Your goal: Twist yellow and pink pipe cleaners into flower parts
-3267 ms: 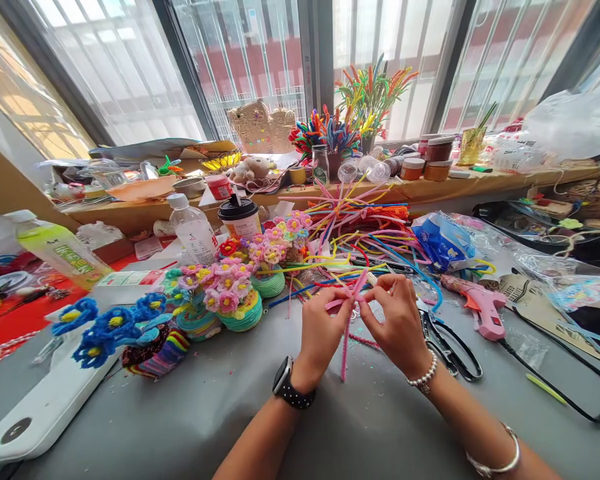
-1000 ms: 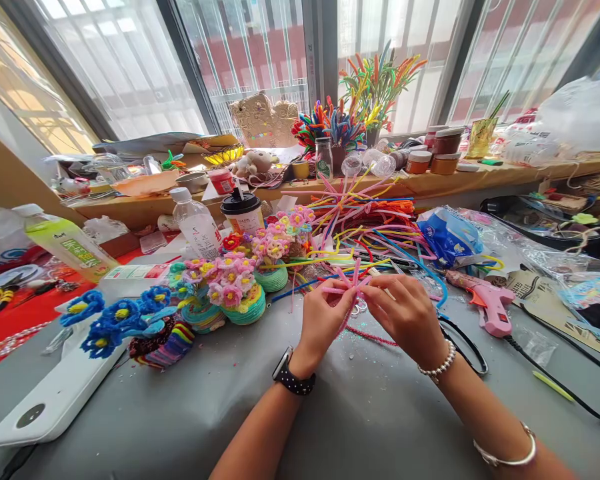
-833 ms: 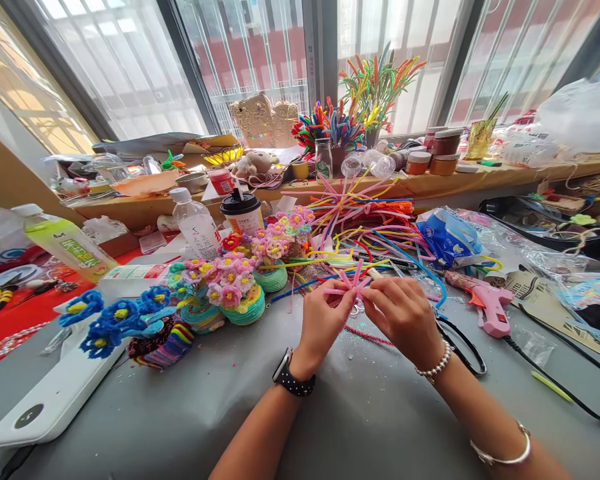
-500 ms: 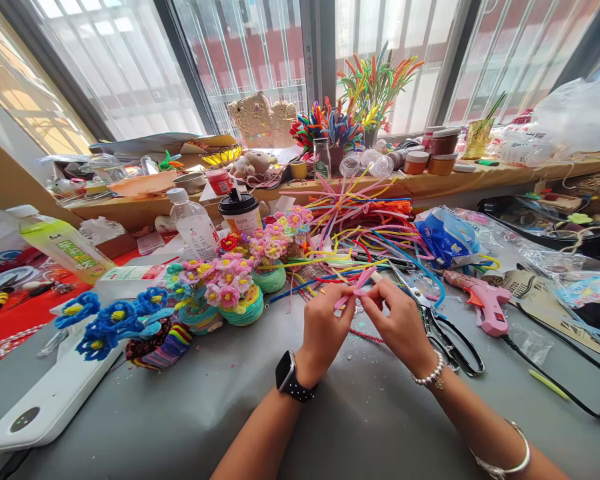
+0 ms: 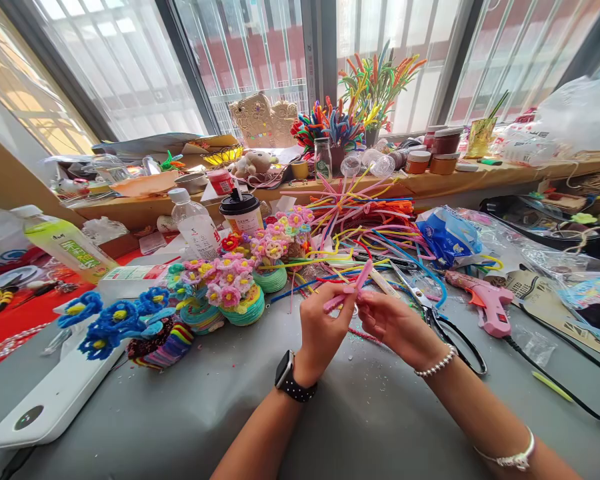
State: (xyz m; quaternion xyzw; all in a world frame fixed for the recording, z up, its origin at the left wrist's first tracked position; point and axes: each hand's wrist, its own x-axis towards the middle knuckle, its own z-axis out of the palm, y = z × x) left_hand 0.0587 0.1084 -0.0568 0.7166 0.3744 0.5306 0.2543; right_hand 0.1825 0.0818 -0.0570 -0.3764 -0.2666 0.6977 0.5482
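Note:
My left hand (image 5: pixel 325 327) pinches a folded pink pipe cleaner (image 5: pixel 364 272) between thumb and fingers, and one looped end points up and away. My right hand (image 5: pixel 397 327) meets it from the other side, its thumb and forefinger closed at the pipe cleaner's lower part, the other fingers loosely curled. Those right fingertips partly hide what they grip. Just right of this hand lie black-handled scissors (image 5: pixel 453 333). Beyond both hands spreads a heap of loose pipe cleaners (image 5: pixel 365 217) in pink, red, yellow and blue.
Pots of pipe-cleaner flowers (image 5: pixel 227 283) stand to the left, with a blue-flowered one (image 5: pixel 160 343) lying tilted by a white power bank (image 5: pixel 55 407). A pink glue gun (image 5: pixel 493 307) lies to the right. Bottles and a lidded cup (image 5: pixel 241 213) stand behind.
My right hand has turned, its palm now showing more and its fingers curled. The pink pipe cleaner has swung into a steeper slant, its strands closer together.

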